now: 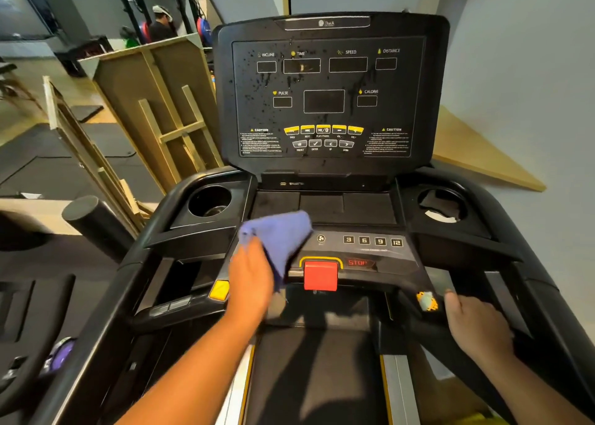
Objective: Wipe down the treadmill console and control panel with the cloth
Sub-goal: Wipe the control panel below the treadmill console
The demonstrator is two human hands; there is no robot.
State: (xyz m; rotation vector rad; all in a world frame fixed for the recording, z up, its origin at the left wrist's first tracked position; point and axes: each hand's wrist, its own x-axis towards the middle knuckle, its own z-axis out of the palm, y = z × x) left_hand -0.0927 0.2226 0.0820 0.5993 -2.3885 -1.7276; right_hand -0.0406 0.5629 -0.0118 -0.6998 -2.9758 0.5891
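The black treadmill console [328, 102] stands upright ahead, its display face speckled with wet droplets and streaks. Below it lies the control panel [373, 250] with number keys, a STOP label and a red stop button [320, 275]. My left hand [249, 283] holds a blue cloth [280, 241] pressed flat on the left part of the control panel, covering the keys there. My right hand [476, 324] is closed around the right handlebar [450, 337], beside a yellow button.
Cup holders sit at both sides of the console, left [209, 200] and right [442, 205]. Wooden frames [161, 109] lean to the left. A person [161, 23] stands far back by weight plates. The belt [318, 376] runs below.
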